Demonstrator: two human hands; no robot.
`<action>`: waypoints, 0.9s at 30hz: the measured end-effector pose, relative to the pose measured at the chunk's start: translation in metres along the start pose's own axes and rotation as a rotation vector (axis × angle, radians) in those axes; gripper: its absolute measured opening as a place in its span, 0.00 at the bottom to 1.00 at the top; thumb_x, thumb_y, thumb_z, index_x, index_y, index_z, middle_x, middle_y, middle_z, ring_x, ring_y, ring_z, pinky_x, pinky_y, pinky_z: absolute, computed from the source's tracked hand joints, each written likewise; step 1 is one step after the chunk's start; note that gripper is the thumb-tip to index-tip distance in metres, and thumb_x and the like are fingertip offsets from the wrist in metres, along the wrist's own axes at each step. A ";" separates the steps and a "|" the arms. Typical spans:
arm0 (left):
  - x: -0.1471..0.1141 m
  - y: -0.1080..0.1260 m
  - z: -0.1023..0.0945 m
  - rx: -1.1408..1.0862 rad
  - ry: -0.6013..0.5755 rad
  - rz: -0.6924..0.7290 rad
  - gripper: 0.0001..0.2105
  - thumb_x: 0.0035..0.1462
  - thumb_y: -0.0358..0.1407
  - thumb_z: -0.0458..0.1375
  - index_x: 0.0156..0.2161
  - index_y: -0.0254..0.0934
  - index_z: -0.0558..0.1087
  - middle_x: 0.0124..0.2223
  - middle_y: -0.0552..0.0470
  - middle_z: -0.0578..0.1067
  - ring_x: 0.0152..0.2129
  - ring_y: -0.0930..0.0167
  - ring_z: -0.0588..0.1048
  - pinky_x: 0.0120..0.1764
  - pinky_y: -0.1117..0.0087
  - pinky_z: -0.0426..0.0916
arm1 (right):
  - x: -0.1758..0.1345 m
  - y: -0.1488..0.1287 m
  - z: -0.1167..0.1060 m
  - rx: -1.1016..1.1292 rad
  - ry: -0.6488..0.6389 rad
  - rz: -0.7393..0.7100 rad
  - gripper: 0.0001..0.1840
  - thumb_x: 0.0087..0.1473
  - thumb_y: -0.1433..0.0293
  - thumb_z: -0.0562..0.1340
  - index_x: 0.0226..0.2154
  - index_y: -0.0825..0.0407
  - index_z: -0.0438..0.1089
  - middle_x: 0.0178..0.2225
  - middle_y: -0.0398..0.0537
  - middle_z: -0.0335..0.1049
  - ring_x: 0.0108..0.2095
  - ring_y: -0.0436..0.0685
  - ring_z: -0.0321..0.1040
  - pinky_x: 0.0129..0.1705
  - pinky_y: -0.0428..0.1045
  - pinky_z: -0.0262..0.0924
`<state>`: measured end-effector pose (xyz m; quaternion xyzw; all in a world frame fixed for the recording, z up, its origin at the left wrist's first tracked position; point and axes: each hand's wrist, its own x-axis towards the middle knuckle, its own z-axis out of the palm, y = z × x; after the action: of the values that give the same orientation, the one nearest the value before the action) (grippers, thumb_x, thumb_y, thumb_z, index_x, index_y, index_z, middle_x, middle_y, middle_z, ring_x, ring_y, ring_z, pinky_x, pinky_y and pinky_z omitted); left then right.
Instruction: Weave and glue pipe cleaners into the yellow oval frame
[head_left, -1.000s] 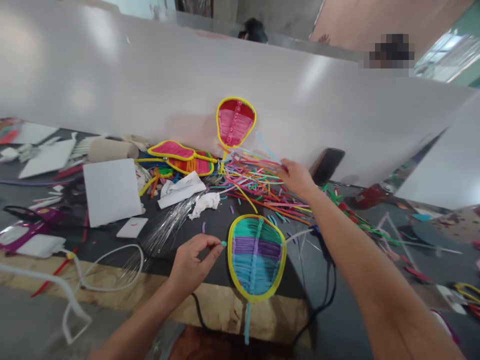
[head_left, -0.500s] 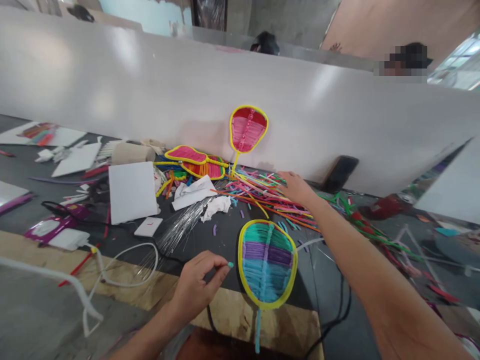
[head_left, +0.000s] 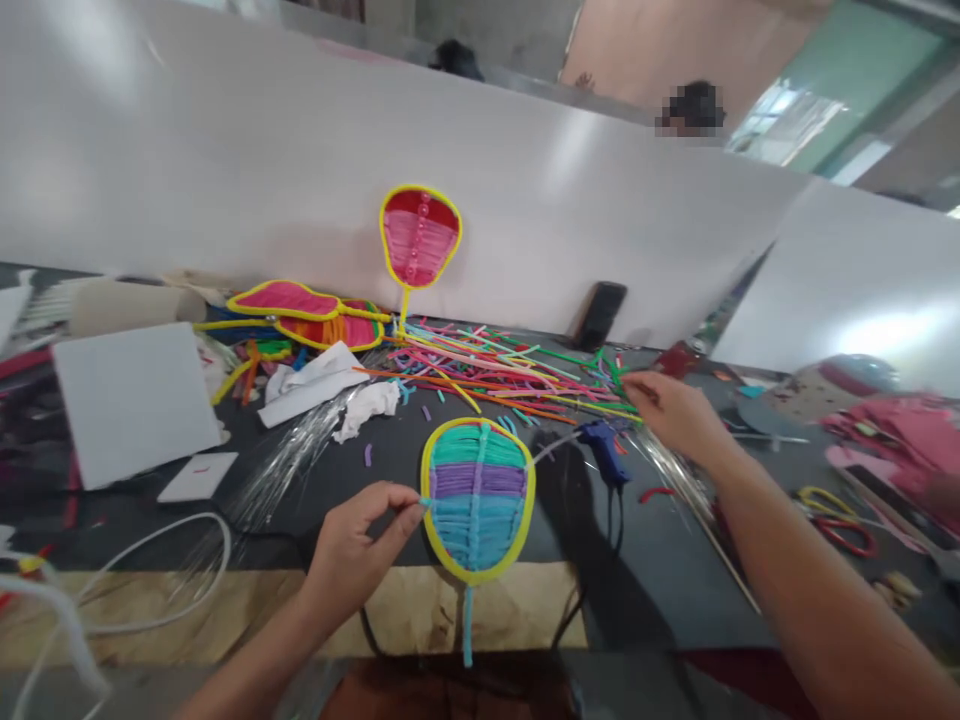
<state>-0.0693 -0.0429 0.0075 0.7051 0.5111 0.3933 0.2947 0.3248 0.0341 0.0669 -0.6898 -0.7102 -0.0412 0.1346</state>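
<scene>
My left hand (head_left: 367, 540) is closed, thumb and forefinger pinching a short turquoise piece of pipe cleaner (head_left: 425, 502) at the left rim of a fan-shaped piece (head_left: 476, 500). That piece has a yellow fuzzy border, green, purple and blue bands, and a blue stem. My right hand (head_left: 675, 415) reaches to the right end of a pile of colourful pipe cleaners (head_left: 495, 370), its fingers curled together by some green ones; what lies between them is hidden. A blue glue gun (head_left: 604, 452) rests on the dark table between the fan shape and my right arm.
A pink and red fan shape (head_left: 421, 240) stands against the white partition (head_left: 525, 220). Left are a white board (head_left: 139, 400), crumpled paper (head_left: 369, 410) and clear strands (head_left: 289, 465). A phone (head_left: 600, 313) leans at the back; scissors (head_left: 847, 535) lie right. People are beyond the partition.
The view has turned right. My right hand has moved from the middle of the pile to its right end. My left hand's turquoise piece now meets the fan shape's rim.
</scene>
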 end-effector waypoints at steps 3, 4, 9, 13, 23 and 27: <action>0.008 0.003 0.008 -0.098 -0.035 -0.096 0.07 0.52 0.40 0.58 0.30 0.38 0.75 0.28 0.55 0.77 0.26 0.73 0.74 0.31 0.76 0.67 | -0.036 0.015 0.015 0.003 -0.151 0.135 0.12 0.55 0.65 0.55 0.37 0.51 0.71 0.31 0.48 0.76 0.31 0.58 0.72 0.31 0.49 0.61; 0.010 0.005 0.011 -0.141 -0.048 -0.132 0.08 0.51 0.40 0.59 0.31 0.38 0.75 0.28 0.55 0.77 0.26 0.72 0.74 0.31 0.76 0.67 | -0.045 0.014 0.023 0.006 -0.195 0.174 0.11 0.55 0.64 0.55 0.37 0.51 0.70 0.30 0.49 0.76 0.30 0.58 0.72 0.30 0.48 0.61; 0.021 0.014 0.025 -0.433 -0.112 -0.327 0.12 0.49 0.43 0.61 0.30 0.35 0.74 0.26 0.53 0.75 0.25 0.73 0.71 0.29 0.75 0.67 | -0.066 0.000 0.060 -0.030 -0.227 0.225 0.21 0.53 0.59 0.59 0.46 0.55 0.64 0.40 0.57 0.74 0.38 0.62 0.72 0.34 0.50 0.61; 0.024 0.017 0.029 -0.708 -0.114 -0.486 0.12 0.46 0.42 0.65 0.28 0.33 0.73 0.26 0.53 0.74 0.24 0.75 0.70 0.30 0.75 0.66 | -0.063 0.000 0.070 -0.063 -0.217 0.264 0.25 0.53 0.63 0.59 0.51 0.58 0.60 0.42 0.63 0.73 0.39 0.65 0.72 0.35 0.53 0.61; 0.028 0.017 0.035 -0.859 -0.097 -0.585 0.12 0.43 0.39 0.67 0.27 0.32 0.73 0.25 0.54 0.73 0.23 0.77 0.69 0.29 0.76 0.64 | -0.074 0.020 0.058 0.467 -0.004 0.365 0.21 0.50 0.59 0.57 0.44 0.54 0.67 0.26 0.47 0.70 0.26 0.57 0.68 0.28 0.50 0.60; 0.038 0.023 0.036 -0.905 -0.082 -0.572 0.12 0.43 0.39 0.67 0.26 0.32 0.72 0.24 0.54 0.73 0.22 0.77 0.69 0.29 0.76 0.64 | -0.081 0.011 0.040 1.028 -0.005 0.518 0.17 0.43 0.56 0.65 0.30 0.52 0.66 0.20 0.39 0.61 0.20 0.49 0.59 0.20 0.45 0.55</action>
<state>-0.0205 -0.0139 0.0177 0.3552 0.4503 0.4505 0.6842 0.3309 -0.0343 0.0073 -0.6874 -0.4470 0.3451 0.4567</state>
